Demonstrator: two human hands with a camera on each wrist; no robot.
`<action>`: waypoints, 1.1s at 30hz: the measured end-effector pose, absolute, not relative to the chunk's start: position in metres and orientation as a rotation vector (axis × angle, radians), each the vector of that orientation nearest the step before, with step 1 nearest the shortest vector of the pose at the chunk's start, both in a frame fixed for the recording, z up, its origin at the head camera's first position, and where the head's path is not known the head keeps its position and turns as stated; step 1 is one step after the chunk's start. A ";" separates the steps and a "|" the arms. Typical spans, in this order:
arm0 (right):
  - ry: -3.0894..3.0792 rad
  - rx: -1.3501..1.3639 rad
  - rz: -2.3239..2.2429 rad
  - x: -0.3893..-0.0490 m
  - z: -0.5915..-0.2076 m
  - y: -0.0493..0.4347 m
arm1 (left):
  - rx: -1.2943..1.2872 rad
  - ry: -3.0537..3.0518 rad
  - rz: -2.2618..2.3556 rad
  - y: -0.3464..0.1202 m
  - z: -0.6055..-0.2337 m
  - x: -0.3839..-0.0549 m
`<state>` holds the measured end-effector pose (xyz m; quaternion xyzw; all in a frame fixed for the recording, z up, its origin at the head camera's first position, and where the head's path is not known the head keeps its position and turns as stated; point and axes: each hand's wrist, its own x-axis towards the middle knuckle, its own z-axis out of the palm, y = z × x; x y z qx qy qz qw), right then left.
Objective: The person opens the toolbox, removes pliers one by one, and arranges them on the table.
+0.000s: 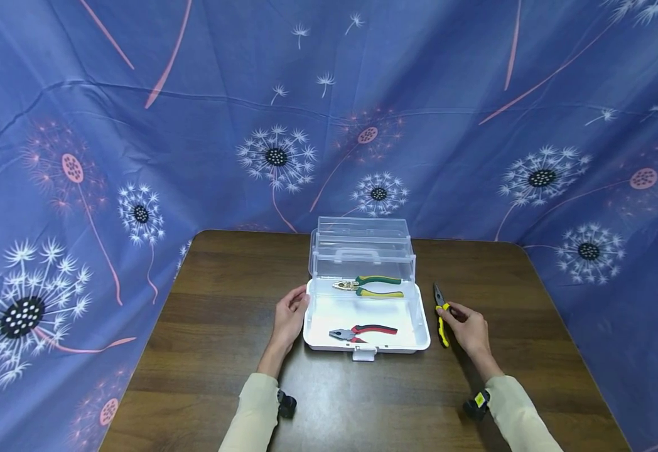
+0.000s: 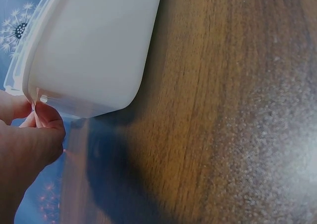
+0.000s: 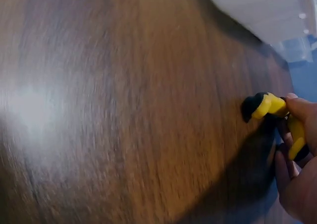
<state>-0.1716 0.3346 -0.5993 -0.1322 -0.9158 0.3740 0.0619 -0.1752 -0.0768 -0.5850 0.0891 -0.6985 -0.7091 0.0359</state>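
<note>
A white plastic toolbox (image 1: 363, 314) stands on the table with its clear lid (image 1: 363, 248) raised at the back. Inside lie combination pliers with green-and-yellow handles (image 1: 380, 279) towards the back and combination pliers with red-and-black handles (image 1: 375, 328) near the front. My left hand (image 1: 288, 320) pinches the box's rim (image 2: 30, 80) at its left side, towards the back. To the right of the box, my right hand (image 1: 470, 329) grips long-nose pliers with yellow-and-black handles (image 3: 270, 106). Their narrow jaws point away from me, and fingers hide part of the handles.
The brown wooden table (image 1: 204, 351) reaches back to a blue dandelion-print cloth (image 1: 210, 157), which hangs behind it and along both sides. A white latch (image 1: 364, 355) juts from the box's front. Dark camera bands sit on both wrists.
</note>
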 end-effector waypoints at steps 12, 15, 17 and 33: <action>-2.729 -0.280 1.021 -0.165 -0.596 0.338 | 0.288 -2.154 -2.175 -0.077 -0.588 -0.178; -2.730 -0.258 1.022 -0.165 -0.595 0.338 | 0.295 -2.144 -2.196 -0.076 -0.587 -0.177; -2.732 -0.249 1.024 -0.166 -0.593 0.338 | 0.297 -2.136 -2.205 -0.076 -0.586 -0.177; -2.729 -0.203 1.131 -0.181 -0.555 0.330 | 0.255 -2.133 -2.234 -0.077 -0.570 -0.172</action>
